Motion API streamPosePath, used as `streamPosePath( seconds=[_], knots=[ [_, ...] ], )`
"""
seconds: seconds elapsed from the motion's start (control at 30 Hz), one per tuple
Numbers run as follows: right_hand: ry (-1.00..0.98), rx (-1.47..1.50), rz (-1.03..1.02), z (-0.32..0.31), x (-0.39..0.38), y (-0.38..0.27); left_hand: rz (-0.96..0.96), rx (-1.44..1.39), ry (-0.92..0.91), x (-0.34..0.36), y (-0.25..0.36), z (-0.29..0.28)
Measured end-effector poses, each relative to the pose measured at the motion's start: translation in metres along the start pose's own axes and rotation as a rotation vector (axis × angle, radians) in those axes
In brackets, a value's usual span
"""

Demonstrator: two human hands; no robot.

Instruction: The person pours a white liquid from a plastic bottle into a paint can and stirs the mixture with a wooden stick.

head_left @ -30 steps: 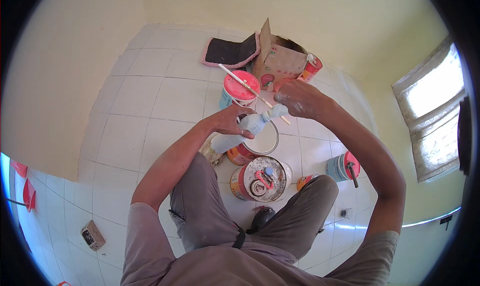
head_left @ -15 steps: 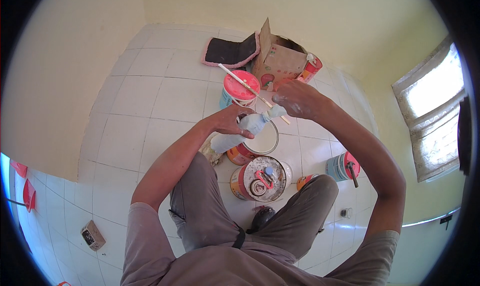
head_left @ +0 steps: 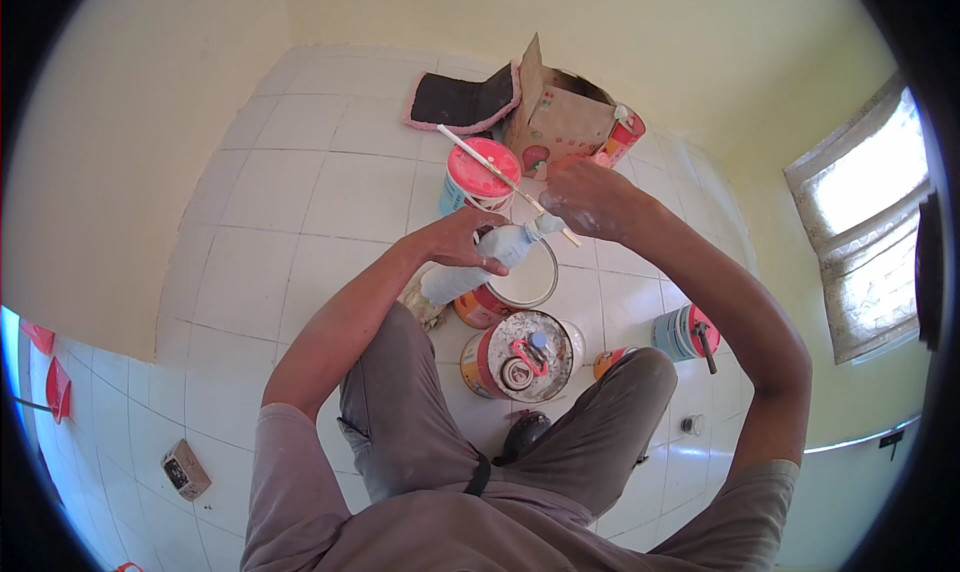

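My left hand (head_left: 470, 240) grips a pale, paint-smeared plastic bottle (head_left: 460, 280), which tilts up to the right over an open can of white paint (head_left: 532, 282). My right hand (head_left: 585, 197) is closed just beyond the bottle's neck, close to the whitish crumpled material (head_left: 550, 223) at its top; what its fingers hold is hidden. A long white stick (head_left: 475, 152) slants behind the bottle, across a red-lidded bucket (head_left: 465, 177). Nearer me stands a paint-stained tin (head_left: 545, 367) with a pink handle and blue cap. A dirty rag (head_left: 425, 312) lies beside my left knee.
A cardboard box (head_left: 565, 122) with a red container (head_left: 628, 132) and a dark pink-edged pad (head_left: 460, 102) are by the back wall. Another bucket (head_left: 675, 337) with a tool on it, a small jar (head_left: 690, 424) and a curtained window (head_left: 860, 222) are right; a small block (head_left: 185, 469) is left.
My right hand has risen very slightly. My left hand and the bottle have hardly moved.
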State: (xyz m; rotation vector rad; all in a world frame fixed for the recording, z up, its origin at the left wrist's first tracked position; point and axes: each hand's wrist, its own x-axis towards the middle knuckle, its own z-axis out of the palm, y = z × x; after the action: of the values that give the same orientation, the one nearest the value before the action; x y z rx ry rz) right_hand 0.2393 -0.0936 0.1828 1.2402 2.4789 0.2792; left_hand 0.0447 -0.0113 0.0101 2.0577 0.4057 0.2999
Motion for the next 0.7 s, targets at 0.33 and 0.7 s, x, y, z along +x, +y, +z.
streamPosePath(
  seconds=[0.33,0.7],
  knots=[
    [0.035,-0.013,-0.012,-0.0002,0.0028,-0.0024,0.057,-0.001,0.059,-0.0008,-0.0022,0.0021],
    [0.119,-0.025,-0.06,0.0045,0.0034,-0.0038,0.065,0.021,0.068,-0.0003,-0.002,0.0032]
  ],
)
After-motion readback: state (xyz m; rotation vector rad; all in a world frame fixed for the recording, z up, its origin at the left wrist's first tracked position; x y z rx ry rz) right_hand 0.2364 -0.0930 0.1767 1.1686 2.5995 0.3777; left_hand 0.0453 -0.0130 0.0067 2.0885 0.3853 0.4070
